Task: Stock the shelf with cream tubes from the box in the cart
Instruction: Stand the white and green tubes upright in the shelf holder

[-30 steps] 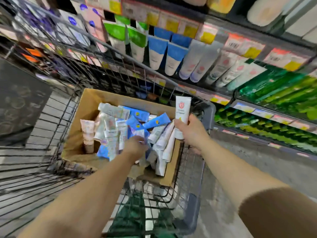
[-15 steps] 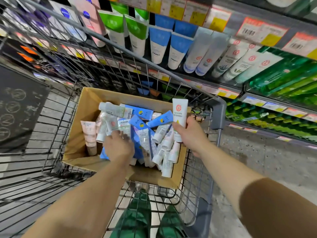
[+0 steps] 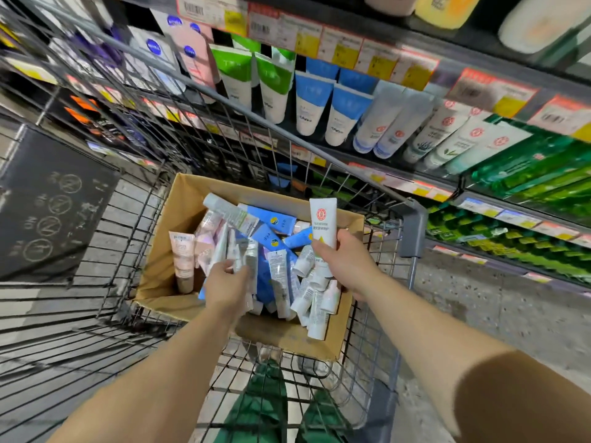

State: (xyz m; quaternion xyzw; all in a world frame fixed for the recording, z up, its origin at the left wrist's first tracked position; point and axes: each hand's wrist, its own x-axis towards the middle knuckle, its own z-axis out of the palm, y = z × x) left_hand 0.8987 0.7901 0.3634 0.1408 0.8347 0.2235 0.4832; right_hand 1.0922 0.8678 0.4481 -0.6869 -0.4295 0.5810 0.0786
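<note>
Shifted leftward across the heap: left hand (image 3: 227, 284), fingers now curled round grey tubes (image 3: 244, 257) in the box (image 3: 179, 215). Right hand (image 3: 347, 262) still clasping white tube (image 3: 323, 223) upright above it. Shelf (image 3: 399, 174) partly filled; most stock still unshelved.

tubes (image 3: 281, 273) in box (image 3: 179, 215), box in cart (image 3: 412, 225)

NIVEA logo: we read it in white on round blue badges on the pale packages (image 3: 166, 43) on the upper shelf.
White tube (image 3: 323, 219) in the right hand (image 3: 347, 266): we saw a red round emblem; its lettering was illegible.
Price tags (image 3: 345, 49): print too blurred.
</note>
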